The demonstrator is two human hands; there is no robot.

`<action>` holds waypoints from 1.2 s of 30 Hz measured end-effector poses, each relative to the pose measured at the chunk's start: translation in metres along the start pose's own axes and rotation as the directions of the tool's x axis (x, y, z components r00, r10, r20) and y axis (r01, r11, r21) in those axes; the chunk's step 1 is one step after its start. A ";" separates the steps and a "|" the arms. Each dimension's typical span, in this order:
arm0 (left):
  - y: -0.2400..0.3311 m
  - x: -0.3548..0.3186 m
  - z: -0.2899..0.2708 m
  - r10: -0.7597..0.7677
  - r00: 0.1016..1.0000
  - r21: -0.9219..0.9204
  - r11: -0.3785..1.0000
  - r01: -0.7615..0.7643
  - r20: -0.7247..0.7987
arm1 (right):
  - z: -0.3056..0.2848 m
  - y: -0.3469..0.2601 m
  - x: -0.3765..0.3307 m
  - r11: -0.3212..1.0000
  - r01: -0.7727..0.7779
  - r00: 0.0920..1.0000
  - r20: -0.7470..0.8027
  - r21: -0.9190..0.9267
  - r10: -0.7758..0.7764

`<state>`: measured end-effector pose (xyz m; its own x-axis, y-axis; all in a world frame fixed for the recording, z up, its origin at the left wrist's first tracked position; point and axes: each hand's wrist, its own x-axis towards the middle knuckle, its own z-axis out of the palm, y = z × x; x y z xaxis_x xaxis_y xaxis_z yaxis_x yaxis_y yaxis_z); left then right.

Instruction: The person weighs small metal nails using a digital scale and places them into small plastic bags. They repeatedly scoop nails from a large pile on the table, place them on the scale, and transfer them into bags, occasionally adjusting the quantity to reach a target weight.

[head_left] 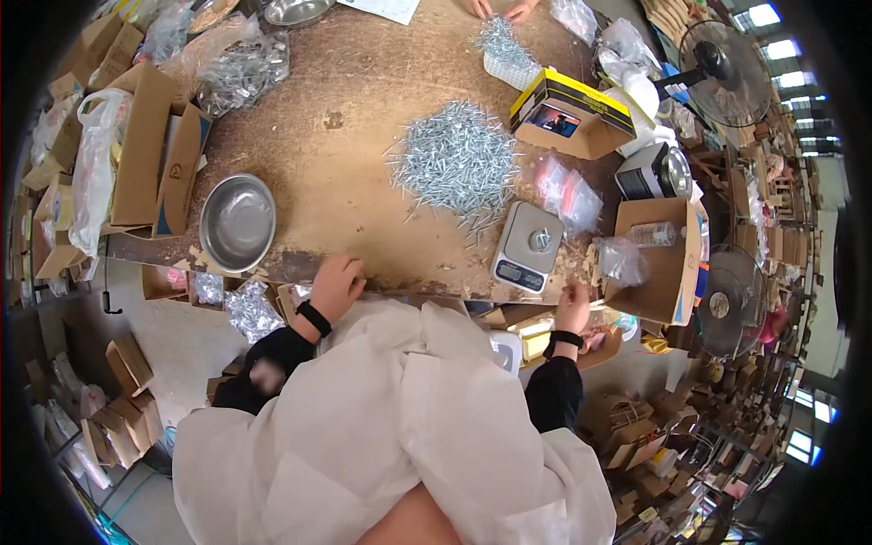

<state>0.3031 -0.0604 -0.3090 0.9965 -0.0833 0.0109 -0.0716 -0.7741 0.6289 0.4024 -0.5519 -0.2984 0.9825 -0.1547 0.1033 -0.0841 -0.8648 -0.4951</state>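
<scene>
My left hand (338,283) rests at the table's near edge, its fingers loosely bent and apart, with nothing visible in it. Just below the digital scale (528,247), my right hand (573,306) is at the same edge; its fingertips are too small to read clearly. A few silver pieces, apparently screws (540,241), lie on the scale's plate. Beyond the scale spreads a large loose heap of slender silver screws or nails (459,159). Clear plastic bags with red strips (569,193) lie right of the heap. An empty steel bowl (238,222) stands at the left.
An opened yellow-black box (574,113) and a cardboard box (656,263) line the right side. Cardboard boxes (150,150) and filled bags (243,73) crowd the left. Across the table, another person's hands (501,9) are by a smaller screw pile (502,44). A fan (722,73) stands far right.
</scene>
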 end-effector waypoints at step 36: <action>0.066 0.058 0.181 -0.156 0.979 0.409 0.891 0.198 -0.134 | 0.070 0.133 0.010 0.880 0.341 0.939 0.158 -0.331 -0.304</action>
<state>0.3482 -0.2303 -0.4074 0.9923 0.1231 0.0166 0.1153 -0.9627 0.2450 0.4126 -0.6352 -0.4240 0.9748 0.1937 0.1110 0.2061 -0.9718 -0.1146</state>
